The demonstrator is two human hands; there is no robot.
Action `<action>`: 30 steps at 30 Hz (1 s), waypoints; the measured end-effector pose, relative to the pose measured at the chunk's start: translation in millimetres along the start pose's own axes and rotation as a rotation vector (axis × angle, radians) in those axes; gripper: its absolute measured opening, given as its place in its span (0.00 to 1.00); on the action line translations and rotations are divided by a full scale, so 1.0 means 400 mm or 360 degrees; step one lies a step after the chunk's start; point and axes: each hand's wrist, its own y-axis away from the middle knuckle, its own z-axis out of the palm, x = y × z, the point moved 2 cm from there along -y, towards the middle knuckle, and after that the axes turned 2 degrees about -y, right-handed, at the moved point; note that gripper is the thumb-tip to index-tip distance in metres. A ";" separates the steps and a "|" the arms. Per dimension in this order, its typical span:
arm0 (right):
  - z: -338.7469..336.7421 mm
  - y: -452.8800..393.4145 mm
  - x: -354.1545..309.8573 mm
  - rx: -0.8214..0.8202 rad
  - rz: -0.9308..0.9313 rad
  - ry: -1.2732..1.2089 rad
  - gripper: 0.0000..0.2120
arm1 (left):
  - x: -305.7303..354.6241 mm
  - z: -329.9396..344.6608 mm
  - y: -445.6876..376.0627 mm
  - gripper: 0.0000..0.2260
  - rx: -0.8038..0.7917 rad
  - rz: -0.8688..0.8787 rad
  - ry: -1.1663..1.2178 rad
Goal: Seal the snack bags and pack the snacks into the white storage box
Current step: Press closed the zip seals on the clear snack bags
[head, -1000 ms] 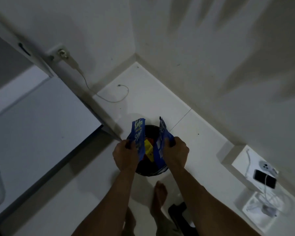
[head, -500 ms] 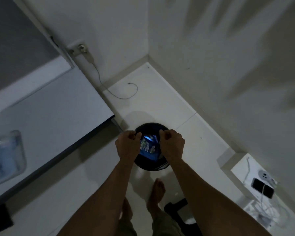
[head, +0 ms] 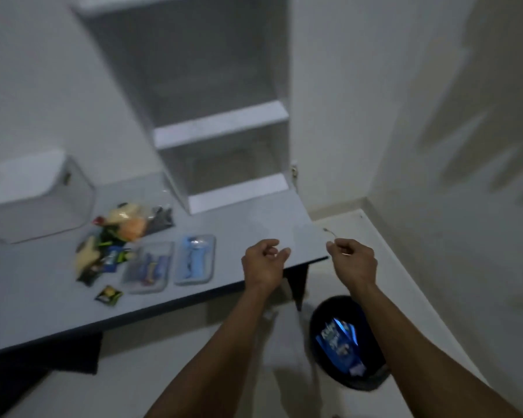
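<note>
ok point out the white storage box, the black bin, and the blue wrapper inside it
white storage box [head: 27, 188]: head view, on its white lid.
black bin [head: 320, 319]: head view, on its left rim.
blue wrapper [head: 335, 339]: head view, on the printed middle of the wrapper.

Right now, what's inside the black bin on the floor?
A torn blue wrapper lies inside the bin, with a small pale scrap by its lower end. The rest of the inside is too dark, and the right forearm covers its right rim. Neither hand reaches into it.

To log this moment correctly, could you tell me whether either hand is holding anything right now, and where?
Nothing is held: the left hand and right hand hang loosely curled above the desk's edge.
</note>
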 end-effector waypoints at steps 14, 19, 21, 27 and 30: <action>0.506 0.372 -0.298 -0.0803 -0.0308 -0.0139 0.10 | -0.236 -0.828 0.003 0.12 0.0261 -0.0016 0.0031; 0.663 0.437 -0.343 -0.1144 -0.0306 0.0018 0.13 | -0.319 -1.007 -0.007 0.12 0.0445 -0.0141 0.0083; 0.730 0.447 -0.359 -0.1237 -0.0312 0.0066 0.13 | -0.352 -1.059 -0.020 0.12 0.0474 -0.0191 0.0066; 0.941 0.392 -0.397 -0.1211 -0.0268 0.0151 0.08 | -0.435 -1.177 -0.129 0.08 0.0621 -0.0359 -0.0011; 1.042 0.322 -0.410 -0.1149 -0.0278 0.0184 0.08 | -0.462 -1.210 -0.226 0.11 0.0628 -0.0413 -0.0085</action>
